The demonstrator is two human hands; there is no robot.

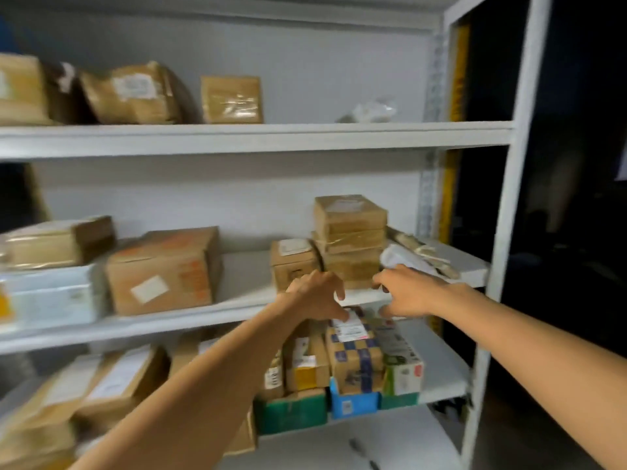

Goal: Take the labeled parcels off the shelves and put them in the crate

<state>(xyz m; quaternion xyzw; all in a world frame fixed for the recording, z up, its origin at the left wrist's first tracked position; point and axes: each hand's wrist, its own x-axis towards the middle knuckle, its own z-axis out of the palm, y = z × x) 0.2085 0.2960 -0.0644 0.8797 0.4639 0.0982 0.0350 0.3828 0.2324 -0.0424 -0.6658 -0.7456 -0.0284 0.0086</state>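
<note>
Both my arms reach toward the middle shelf point(237, 310) of a white metal rack. My left hand point(319, 293) hovers with spread, bent fingers in front of a small brown labeled box point(291, 259). My right hand point(405, 293) is a little to the right, fingers loosely bent, in front of a stack of brown taped boxes point(351, 232). Neither hand holds anything. Below the hands, on the lower shelf, stands a parcel with blue checked tape and a white label point(353, 351). No crate is in view.
The top shelf point(258, 137) carries several brown parcels point(132, 93). A large brown box point(163, 269) and a white box point(51, 293) sit left on the middle shelf. Green and blue cartons point(291, 412) line the lower shelf. A white upright point(509, 198) bounds the rack's right side, with darkness beyond it.
</note>
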